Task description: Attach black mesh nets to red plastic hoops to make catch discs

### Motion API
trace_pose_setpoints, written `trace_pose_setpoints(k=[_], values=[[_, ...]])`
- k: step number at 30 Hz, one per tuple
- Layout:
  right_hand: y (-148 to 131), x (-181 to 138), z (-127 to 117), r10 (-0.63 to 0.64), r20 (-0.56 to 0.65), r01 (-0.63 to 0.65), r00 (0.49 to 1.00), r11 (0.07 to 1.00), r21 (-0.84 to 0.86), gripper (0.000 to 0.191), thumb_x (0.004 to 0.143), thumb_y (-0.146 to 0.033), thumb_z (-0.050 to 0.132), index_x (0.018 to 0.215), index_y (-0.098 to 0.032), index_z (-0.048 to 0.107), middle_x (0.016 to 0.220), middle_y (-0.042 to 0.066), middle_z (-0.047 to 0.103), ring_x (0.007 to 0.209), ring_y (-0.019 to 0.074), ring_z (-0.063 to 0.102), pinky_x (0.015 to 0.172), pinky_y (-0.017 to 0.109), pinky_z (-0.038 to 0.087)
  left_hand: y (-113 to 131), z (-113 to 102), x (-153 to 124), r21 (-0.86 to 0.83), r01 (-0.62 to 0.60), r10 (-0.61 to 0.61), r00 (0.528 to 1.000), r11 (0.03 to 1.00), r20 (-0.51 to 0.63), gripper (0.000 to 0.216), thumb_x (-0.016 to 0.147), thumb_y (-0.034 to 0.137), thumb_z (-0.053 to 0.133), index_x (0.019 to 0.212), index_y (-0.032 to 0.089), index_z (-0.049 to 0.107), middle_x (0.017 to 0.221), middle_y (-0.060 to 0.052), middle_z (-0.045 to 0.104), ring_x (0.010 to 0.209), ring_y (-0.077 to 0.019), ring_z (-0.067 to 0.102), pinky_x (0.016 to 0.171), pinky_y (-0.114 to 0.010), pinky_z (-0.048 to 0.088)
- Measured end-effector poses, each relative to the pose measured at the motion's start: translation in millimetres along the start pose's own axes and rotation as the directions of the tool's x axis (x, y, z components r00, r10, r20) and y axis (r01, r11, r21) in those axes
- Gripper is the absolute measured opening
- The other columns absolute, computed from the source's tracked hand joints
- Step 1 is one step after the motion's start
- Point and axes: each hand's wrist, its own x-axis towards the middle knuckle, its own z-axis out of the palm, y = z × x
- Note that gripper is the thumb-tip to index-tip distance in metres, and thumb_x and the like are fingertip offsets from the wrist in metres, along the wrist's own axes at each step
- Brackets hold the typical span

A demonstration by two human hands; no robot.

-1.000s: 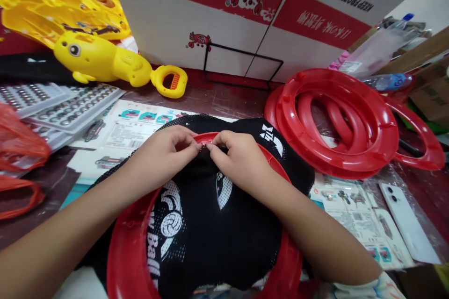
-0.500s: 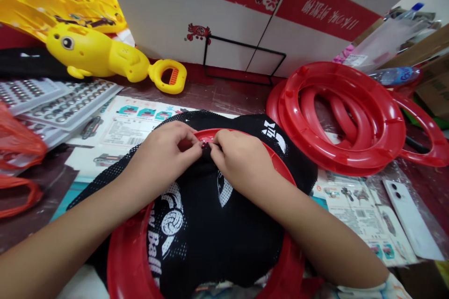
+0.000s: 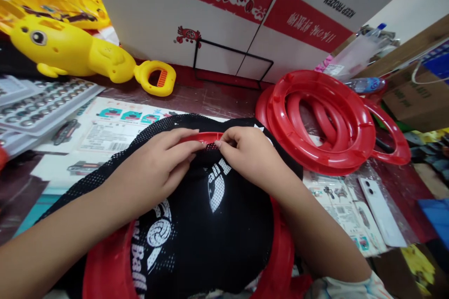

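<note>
A black mesh net (image 3: 213, 233) with white print is stretched over a red plastic ring (image 3: 280, 261) right in front of me. My left hand (image 3: 157, 173) lies on the net, its fingers extended onto the ring's far rim (image 3: 201, 137). My right hand (image 3: 249, 156) pinches the net's edge against that same rim, fingers pressed together. The fingertips of both hands nearly meet at the rim.
A stack of red rings (image 3: 322, 126) lies to the right, a white phone (image 3: 380, 210) near it. A yellow toy (image 3: 77, 53) and trays of button cells (image 3: 45, 107) sit at the left. Printed cards (image 3: 112, 126) cover the table; a white-and-red carton (image 3: 217, 14) stands behind.
The view has shifted left and down. My left hand's fingers have uncurled from a pinch and now lie stretched along the rim; the net has slid a little further over the ring.
</note>
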Motion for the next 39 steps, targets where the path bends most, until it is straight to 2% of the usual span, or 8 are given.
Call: trace_pose_setpoints(k=[9,19,26,34,39], values=[[1.3,3.1,3.0,0.01,0.0,-0.01,1.0,0.997,-0.083,0.018,0.084,-0.021,0.057,0.071,-0.017,0.068,0.067,0.002,0.069,0.056,0.0116,0.054,0.055,0.026,0.031,-1.4,3.6,0.0,0.061,-0.04,0.038,0.999,0.997,0.024,0.037,0.093,0.016,0.042,0.124,0.017,0.062,0.135,-0.016,0.051,0.123,-0.0305,0.05,0.104,-0.05,0.044],[-2.5,1.3,8.8,-0.017,0.012,0.02,1.0,0.971,-0.238,0.022,0.09,-0.026,0.052,0.083,-0.016,0.07,0.08,0.007,0.072,0.073,0.019,0.062,0.061,0.029,0.034,-6.6,10.1,-2.6,0.154,-0.045,0.045,0.999,0.987,0.003,0.036,0.095,0.022,0.041,0.122,0.016,0.063,0.131,-0.018,0.049,0.118,-0.0346,0.052,0.096,-0.056,0.049],[-0.4,-3.9,-0.3,-0.03,0.042,0.036,0.999,0.987,-0.154,0.018,0.088,-0.024,0.056,0.08,-0.016,0.07,0.077,0.004,0.072,0.067,0.0146,0.059,0.059,0.026,0.033,-0.7,9.3,-4.4,0.145,-0.056,0.061,0.998,0.988,-0.034,0.034,0.093,0.015,0.041,0.12,0.015,0.063,0.128,-0.017,0.049,0.115,-0.033,0.053,0.094,-0.052,0.051],[0.4,-5.0,-0.5,0.01,0.066,0.005,0.998,0.978,-0.208,0.018,0.089,-0.029,0.057,0.086,-0.015,0.07,0.082,0.007,0.072,0.073,0.0179,0.061,0.059,0.027,0.033,0.3,11.2,-2.2,0.093,-0.032,0.035,0.999,0.995,-0.029,0.035,0.094,0.018,0.039,0.118,0.015,0.064,0.126,-0.017,0.051,0.115,-0.0322,0.053,0.095,-0.052,0.05],[3.0,-17.1,-5.1,-0.021,0.058,0.023,0.998,0.999,-0.022,0.01,0.085,-0.026,0.066,0.087,-0.017,0.07,0.083,0.003,0.072,0.072,0.0139,0.06,0.062,0.025,0.036,-2.3,8.8,-6.9,0.084,0.023,-0.026,0.999,0.996,0.036,0.036,0.095,0.022,0.037,0.12,0.017,0.062,0.13,-0.015,0.049,0.118,-0.0318,0.051,0.097,-0.051,0.048]])
